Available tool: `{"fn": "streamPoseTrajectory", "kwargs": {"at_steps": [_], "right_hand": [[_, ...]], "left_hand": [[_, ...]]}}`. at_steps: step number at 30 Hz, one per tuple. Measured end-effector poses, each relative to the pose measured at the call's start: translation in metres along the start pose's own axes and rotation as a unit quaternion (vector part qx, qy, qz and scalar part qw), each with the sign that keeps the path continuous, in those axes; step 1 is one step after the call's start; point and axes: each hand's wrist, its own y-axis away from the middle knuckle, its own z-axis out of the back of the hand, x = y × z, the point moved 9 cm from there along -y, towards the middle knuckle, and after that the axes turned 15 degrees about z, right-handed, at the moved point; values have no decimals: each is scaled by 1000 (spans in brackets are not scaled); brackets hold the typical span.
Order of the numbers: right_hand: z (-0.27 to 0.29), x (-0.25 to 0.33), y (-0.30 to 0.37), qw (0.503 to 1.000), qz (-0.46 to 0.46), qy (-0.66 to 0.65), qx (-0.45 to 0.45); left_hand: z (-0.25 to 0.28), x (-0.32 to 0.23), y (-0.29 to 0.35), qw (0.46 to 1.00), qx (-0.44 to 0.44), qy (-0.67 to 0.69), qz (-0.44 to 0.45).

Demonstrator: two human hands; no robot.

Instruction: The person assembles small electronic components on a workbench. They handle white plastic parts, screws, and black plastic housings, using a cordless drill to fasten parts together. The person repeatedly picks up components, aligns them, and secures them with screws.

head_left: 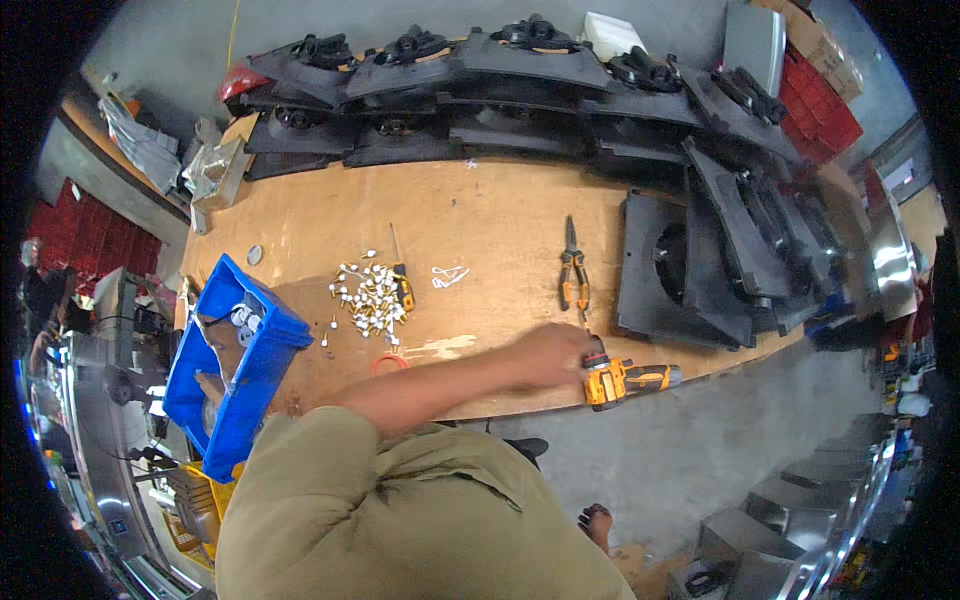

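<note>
My left forearm reaches across to the right over the table, and my left hand (556,354) is at the nose of a yellow-and-black cordless drill (606,384). The hand is blurred and its fingers do not show clearly, so whether it grips the drill is uncertain. At the table's near edge, the drill's handle points right. My right hand (597,520) hangs low beside my body, fingers loosely apart, with nothing seen in it. Beyond the drill lie black-and-orange pliers (572,275). Left of them are a screwdriver (402,280) and a pile of white-headed screws (370,303).
A blue bin (200,355) holding white parts stands at the table's left. Black square panels (520,75) with round fittings line the far edge, and more panels (645,270) stack at the right. A white cord loop (450,276) and an orange ring (388,364) lie mid-table.
</note>
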Motion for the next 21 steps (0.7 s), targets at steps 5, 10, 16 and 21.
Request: {"fn": "streamPoseTrajectory", "kwargs": {"at_steps": [5, 10, 16, 21], "right_hand": [[-94, 98, 62, 973, 219, 64, 44], [-212, 286, 138, 863, 482, 136, 68], [-333, 413, 228, 752, 616, 207, 114], [-423, 400, 256, 714, 577, 303, 255]], "left_hand": [[145, 177, 137, 950, -133, -91, 267], [212, 271, 209, 870, -43, -243, 427], [224, 219, 201, 930, -122, -179, 296], [289, 193, 274, 930, -276, -56, 237]]}}
